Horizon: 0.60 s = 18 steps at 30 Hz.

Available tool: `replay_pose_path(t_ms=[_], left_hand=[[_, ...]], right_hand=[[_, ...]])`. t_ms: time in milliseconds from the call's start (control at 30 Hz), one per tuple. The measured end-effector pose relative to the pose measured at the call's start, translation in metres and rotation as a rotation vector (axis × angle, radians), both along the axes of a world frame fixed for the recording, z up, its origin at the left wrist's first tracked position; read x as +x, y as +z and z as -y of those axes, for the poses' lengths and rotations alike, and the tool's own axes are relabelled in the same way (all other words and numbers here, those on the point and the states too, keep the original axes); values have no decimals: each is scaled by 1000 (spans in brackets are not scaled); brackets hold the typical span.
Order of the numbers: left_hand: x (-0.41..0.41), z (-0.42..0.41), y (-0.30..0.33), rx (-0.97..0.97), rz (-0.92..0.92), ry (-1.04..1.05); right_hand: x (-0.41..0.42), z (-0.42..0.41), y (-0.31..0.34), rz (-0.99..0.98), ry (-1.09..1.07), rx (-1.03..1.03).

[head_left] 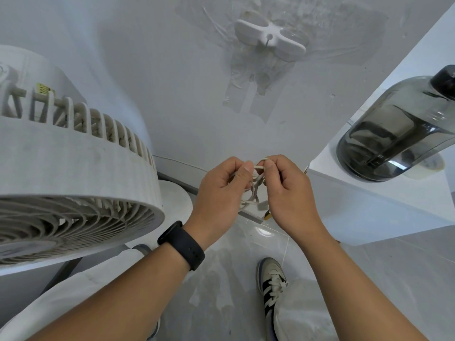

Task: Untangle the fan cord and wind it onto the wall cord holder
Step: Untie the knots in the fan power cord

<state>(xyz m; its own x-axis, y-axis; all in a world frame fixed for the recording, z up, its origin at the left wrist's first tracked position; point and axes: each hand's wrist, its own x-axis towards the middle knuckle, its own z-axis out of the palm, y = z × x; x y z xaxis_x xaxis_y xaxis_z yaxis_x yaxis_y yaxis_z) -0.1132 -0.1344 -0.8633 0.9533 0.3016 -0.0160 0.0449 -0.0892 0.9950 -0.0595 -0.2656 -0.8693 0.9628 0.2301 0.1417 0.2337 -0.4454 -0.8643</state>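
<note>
- The thin cream-white fan cord [254, 183] sits bunched in a small knot of loops between both hands, near the centre of the view, low in front of the wall.
- The left hand [221, 190] pinches one side of the tangle between thumb and curled fingers; the right hand [288, 190] pinches a loop at the top of it.
- The white plastic four-armed cord holder [269, 39] hangs bare on the far wall, well above the hands.
- The round off-white slatted fan [73, 173] stands at the left.
- Risk, as I judge it: pulling the wrong loop would tighten the knot rather than free it.
- A hard tug could also drag the fan.
</note>
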Motion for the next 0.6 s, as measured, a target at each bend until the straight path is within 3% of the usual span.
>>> replay_pose_path(t_ms=[267,400,600], left_hand=[[1,-2,7,-365,-28,162],[-2,-4,1,-178,17,118],[-2,-1,-8,173,-78,-30]], right_hand=[[3,-1,-3,-115,-95,-32],[5,3,-5,-106,-83,-46],[3,4,-9,183,76,-190]])
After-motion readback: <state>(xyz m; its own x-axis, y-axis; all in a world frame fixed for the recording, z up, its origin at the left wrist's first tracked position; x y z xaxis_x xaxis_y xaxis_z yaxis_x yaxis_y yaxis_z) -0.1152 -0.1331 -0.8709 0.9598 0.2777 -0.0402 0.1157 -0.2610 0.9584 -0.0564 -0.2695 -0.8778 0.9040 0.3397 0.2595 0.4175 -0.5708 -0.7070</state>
